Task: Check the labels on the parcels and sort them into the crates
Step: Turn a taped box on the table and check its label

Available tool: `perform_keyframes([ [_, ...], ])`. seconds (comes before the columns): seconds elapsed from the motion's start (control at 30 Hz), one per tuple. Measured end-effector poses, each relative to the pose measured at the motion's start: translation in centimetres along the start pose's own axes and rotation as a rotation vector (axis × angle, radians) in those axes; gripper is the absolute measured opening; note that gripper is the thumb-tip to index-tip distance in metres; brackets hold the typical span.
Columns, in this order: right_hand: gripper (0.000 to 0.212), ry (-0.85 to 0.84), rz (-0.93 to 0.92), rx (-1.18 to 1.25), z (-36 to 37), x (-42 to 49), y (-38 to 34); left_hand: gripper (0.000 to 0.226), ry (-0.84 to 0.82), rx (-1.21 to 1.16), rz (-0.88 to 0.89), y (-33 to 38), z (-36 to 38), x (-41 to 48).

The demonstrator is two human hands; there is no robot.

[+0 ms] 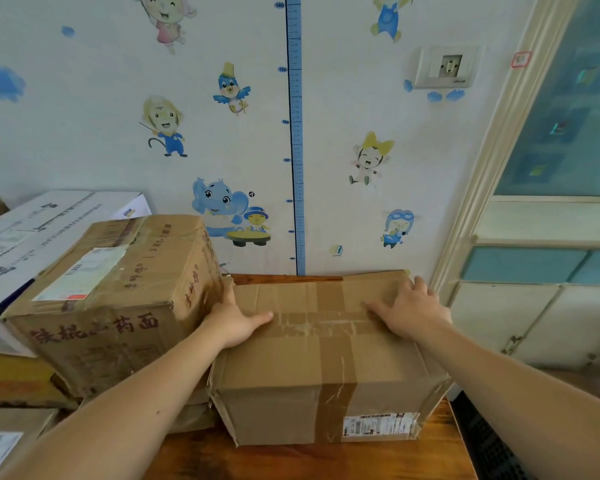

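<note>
A taped brown cardboard parcel (326,368) stands on the wooden table (291,459) against the wall. A shipping label (380,424) is stuck low on its near side. My left hand (234,320) lies on the top at the left edge, thumb pointing right, fingers down the far left side. My right hand (409,313) rests on the top at the far right corner, fingers reaching over the back edge. A second brown parcel (118,299) with red printed characters and a white label sits tilted just left, touching the first.
A white printed carton (42,233) lies behind the left parcel. Yellow and brown boxes (14,382) are stacked at the far left. A dark crate (485,441) shows below the table's right edge. White cabinets (541,317) stand to the right.
</note>
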State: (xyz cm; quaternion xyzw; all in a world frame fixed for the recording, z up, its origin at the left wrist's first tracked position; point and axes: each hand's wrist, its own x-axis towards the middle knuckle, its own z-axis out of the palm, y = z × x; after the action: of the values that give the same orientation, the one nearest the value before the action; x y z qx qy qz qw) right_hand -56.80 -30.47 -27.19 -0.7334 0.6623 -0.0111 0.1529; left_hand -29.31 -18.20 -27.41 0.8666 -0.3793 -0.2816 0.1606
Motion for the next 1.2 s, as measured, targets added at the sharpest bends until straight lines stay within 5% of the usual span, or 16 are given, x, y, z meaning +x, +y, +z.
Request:
perform_keyframes([
  [0.13, 0.113, -0.171, -0.039, 0.008, 0.3, -1.3, 0.5, 0.125, -0.108, 0.009, 0.021, -1.7, 0.5, -1.2],
  [0.57, 0.109, -0.102, -0.030, -0.017, 1.2, -2.5, 0.2, 0.118, -0.019, 0.000, 0.039, -1.3, 1.4, -2.6],
  [0.77, 0.122, -0.136, 0.111, 0.343, -0.5, -1.8, 2.0, 0.117, -0.044, -0.012, 0.039, -1.4, 0.8, -2.7],
  [0.97, 0.077, -0.119, 0.080, 0.366, -0.6, -1.7, 2.3, 0.112, -0.042, 0.001, 0.061, -1.1, 0.8, -3.0],
  [1.2, 0.054, -0.029, 0.001, 0.325, -4.0, -2.4, 1.9, 0.108, -0.033, -0.070, 0.069, -0.3, 0.6, -2.9],
])
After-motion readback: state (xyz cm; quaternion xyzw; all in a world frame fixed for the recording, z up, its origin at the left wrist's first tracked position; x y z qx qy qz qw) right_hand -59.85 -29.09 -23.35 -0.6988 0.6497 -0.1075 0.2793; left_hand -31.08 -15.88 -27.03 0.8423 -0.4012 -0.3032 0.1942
